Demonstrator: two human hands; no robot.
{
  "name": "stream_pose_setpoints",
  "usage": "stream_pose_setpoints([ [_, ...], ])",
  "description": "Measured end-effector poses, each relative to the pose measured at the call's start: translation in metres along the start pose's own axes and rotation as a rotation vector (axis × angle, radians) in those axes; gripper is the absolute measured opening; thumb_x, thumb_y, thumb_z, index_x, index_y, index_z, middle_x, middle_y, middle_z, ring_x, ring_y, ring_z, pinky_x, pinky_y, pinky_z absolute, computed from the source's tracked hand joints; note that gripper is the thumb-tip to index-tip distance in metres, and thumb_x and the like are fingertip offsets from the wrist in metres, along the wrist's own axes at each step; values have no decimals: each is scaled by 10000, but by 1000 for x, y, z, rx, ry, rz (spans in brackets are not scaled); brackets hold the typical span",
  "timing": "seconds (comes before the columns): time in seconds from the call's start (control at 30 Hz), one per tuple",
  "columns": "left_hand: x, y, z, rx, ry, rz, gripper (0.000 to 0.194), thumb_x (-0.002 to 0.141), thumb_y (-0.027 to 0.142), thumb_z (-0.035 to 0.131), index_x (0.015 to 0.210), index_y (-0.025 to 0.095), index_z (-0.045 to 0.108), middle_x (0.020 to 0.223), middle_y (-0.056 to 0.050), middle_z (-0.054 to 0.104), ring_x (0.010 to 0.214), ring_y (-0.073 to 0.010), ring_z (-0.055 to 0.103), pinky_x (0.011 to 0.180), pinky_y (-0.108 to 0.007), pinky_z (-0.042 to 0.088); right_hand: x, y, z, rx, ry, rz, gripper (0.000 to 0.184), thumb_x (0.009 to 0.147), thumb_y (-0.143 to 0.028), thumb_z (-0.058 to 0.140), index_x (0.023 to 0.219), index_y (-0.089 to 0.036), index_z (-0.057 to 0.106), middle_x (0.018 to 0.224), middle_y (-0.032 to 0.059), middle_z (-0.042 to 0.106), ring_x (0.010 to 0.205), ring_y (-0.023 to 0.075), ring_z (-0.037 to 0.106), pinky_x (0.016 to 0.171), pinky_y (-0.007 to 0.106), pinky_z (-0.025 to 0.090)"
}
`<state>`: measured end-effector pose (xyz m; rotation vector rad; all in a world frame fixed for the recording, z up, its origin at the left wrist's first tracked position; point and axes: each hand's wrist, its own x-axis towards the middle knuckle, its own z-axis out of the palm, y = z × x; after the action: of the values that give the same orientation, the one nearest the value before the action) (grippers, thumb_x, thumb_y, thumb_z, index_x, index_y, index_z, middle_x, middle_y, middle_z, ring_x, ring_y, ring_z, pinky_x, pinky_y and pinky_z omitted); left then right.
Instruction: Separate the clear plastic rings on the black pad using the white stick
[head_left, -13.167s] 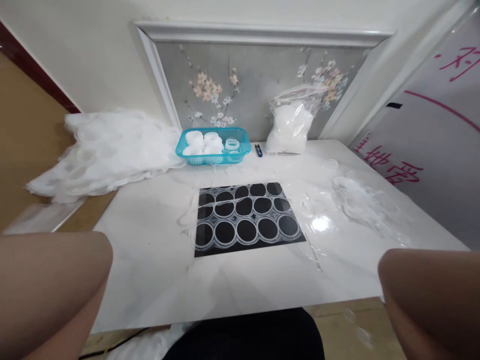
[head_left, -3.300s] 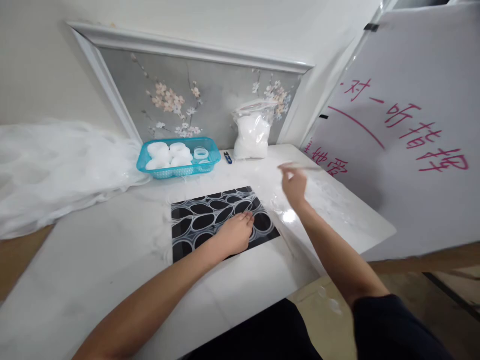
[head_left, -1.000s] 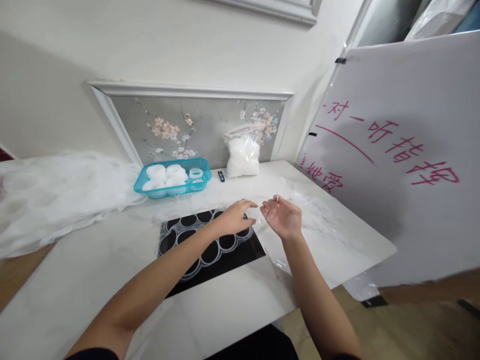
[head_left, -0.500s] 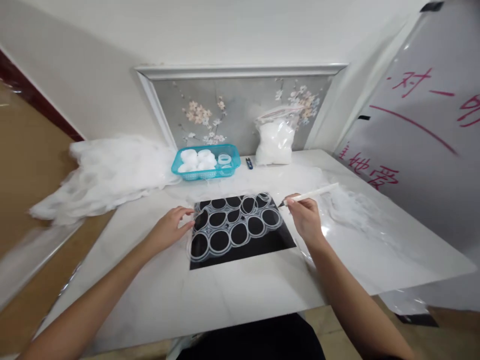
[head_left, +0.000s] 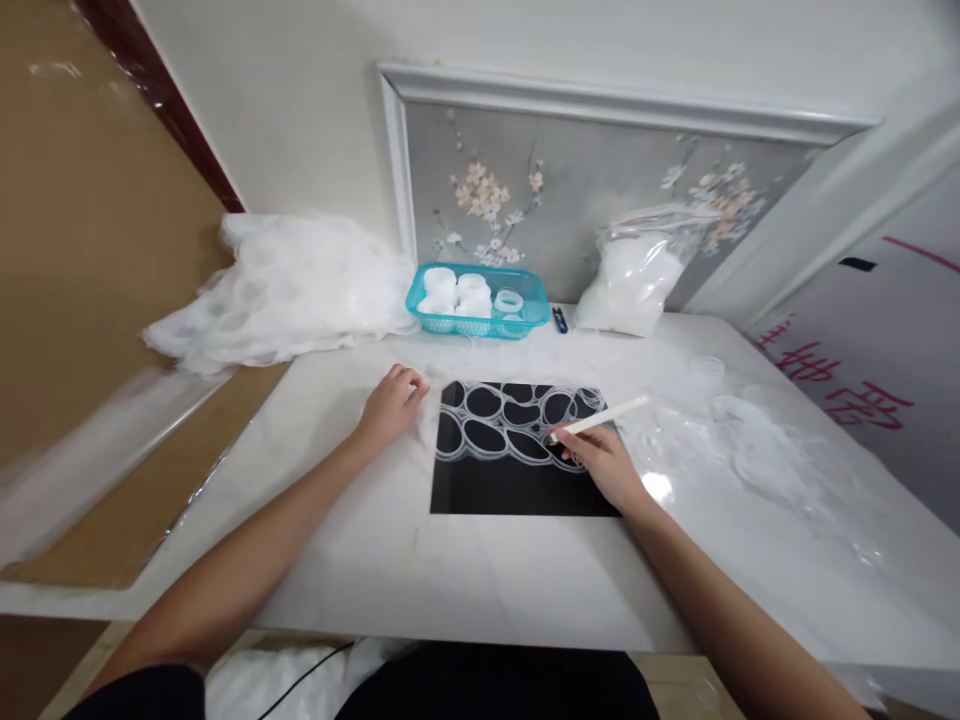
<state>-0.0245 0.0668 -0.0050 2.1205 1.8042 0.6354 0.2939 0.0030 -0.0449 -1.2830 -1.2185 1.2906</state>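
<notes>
A sheer white sheet patterned with rings (head_left: 484, 437) lies across the back part of a black mat (head_left: 517, 495); the mat's front strip is bare. My left hand (head_left: 391, 408) is just beyond the mat's left edge, its fingers curled and thumb pressed in, pinching the sheet's faint left edge. My right hand (head_left: 604, 468) grips a white pen-shaped tool (head_left: 611, 412) over the right half of the mat. The tool slants, its rear end up to the right and its dark tip down by the rings. Fingers partly cover that tip.
A blue basket (head_left: 478, 328) with white rolls and clear rings stands at the back. Beside it lie small blue snips (head_left: 559, 320) and a bag of white material (head_left: 634, 285). White ring-patterned fabric (head_left: 300, 290) is heaped left; sheer scraps (head_left: 772, 450) lie right.
The view has turned and shifted. The sheet sits farther back on the mat, baring more black in front. My right hand moved from the mat's right edge onto it; my left fingers closed.
</notes>
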Motion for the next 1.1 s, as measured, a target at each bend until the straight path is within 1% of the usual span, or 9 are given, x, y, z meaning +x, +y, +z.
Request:
stream_pose_setpoints([
  [0.07, -2, -3, -3, -5, 29, -24, 229, 888, 315, 556, 1055, 160, 528, 1115, -95, 560, 969, -203, 584, 883, -329, 468, 0, -1, 0, 20, 28, -9, 294, 772, -465, 734, 841, -178, 730, 757, 47, 662, 647, 145, 545, 580, 269, 404],
  [0.13, -12, 2, -7, 38, 61, 27, 342, 877, 334, 586, 1154, 154, 502, 1164, -117, 559, 1033, -229, 576, 900, -342, 464, -2, -7, 2, 21, 53, -44, 295, 789, -469, 718, 815, -176, 712, 666, 28, 619, 581, 128, 500, 525, 260, 363],
  [0.2, -32, 15, -12, 141, 46, 115, 273, 912, 333, 539, 1130, 169, 533, 1139, -107, 593, 1062, -247, 575, 911, -354, 456, -4, -18, 9, -43, 44, -89, 298, 791, -471, 714, 796, -173, 706, 611, 18, 584, 528, 117, 452, 485, 261, 323],
  [0.27, -57, 32, -14, 268, -89, 171, 203, 955, 322, 466, 1047, 186, 585, 1053, -82, 645, 978, -243, 618, 859, -352, 471, -4, -30, 23, -119, -31, -125, 308, 793, -478, 706, 794, -171, 708, 594, 20, 576, 509, 117, 437, 472, 265, 312],
  [0.33, -81, 47, -12, 393, -266, 163, 251, 979, 311, 405, 1037, 178, 610, 1042, -99, 670, 863, -250, 656, 720, -342, 490, -1, -40, 44, -165, -143, -147, 317, 807, -483, 681, 800, -167, 704, 595, 22, 577, 507, 119, 441, 472, 264, 320],
  [0.47, -111, 59, 4, 509, -429, 224, 326, 988, 268, 331, 1095, 153, 616, 1311, -198, 563, 746, -284, 680, 572, -371, 482, 12, -43, 90, -269, -319, -217, 317, 859, -452, 608, 784, -153, 684, 596, 11, 560, 530, 116, 445, 496, 255, 330],
  [0.63, -117, 55, 14, 498, -463, 246, 362, 970, 179, 297, 1170, 139, 597, 1301, -229, 569, 723, -287, 688, 553, -378, 495, 24, -23, 120, -392, -332, -282, 256, 841, -386, 615, 777, -157, 707, 621, 17, 599, 555, 132, 472, 542, 269, 349],
  [0.77, -116, 56, 13, 491, -490, 227, 398, 962, 159, 280, 1234, 139, 570, 1335, -240, 542, 722, -276, 692, 566, -379, 509, 22, -12, 120, -396, -250, -277, 227, 837, -374, 614, 806, -170, 710, 666, 30, 634, 596, 157, 526, 574, 282, 379],
  [1.1, -116, 54, 17, 479, -446, 254, 384, 968, 171, 285, 1223, 122, 567, 1229, -265, 598, 705, -289, 689, 558, -386, 501, 18, -14, 120, -427, -251, -271, 212, 819, -363, 616, 770, -175, 700, 626, 11, 601, 560, 139, 495, 547, 272, 352],
])
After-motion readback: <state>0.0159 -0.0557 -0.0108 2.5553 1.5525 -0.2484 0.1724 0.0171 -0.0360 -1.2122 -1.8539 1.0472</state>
